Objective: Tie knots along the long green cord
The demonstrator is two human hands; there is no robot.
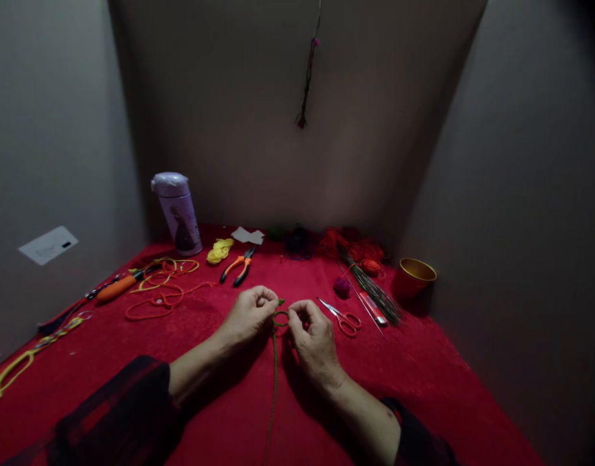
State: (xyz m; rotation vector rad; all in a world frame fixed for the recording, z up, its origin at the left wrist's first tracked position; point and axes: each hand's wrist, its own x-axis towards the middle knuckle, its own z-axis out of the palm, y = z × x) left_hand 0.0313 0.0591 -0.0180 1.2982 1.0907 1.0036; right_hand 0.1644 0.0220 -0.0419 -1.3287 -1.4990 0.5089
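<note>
A green cord (275, 362) runs up the middle of the red cloth and forms a small round loop between my hands. Pinched at the loop's upper left is my left hand (251, 314), with a short green end showing past its fingertips. My right hand (314, 336) has thumb and forefinger closed at the loop's right side. Both forearms come in from the near edge in dark sleeves. Just right of my right hand lie scissors (346, 323) with red handles, their blades toward the back left.
Behind my hands are orange-handled pliers (238, 266), a yellow yarn bundle (220, 251) and a purple bottle (177, 213). Loose red cord (164, 301) lies left. At right stand a red-and-gold cup (414, 278), a bundle of thin stalks (370, 285) and a purple ball (341, 287).
</note>
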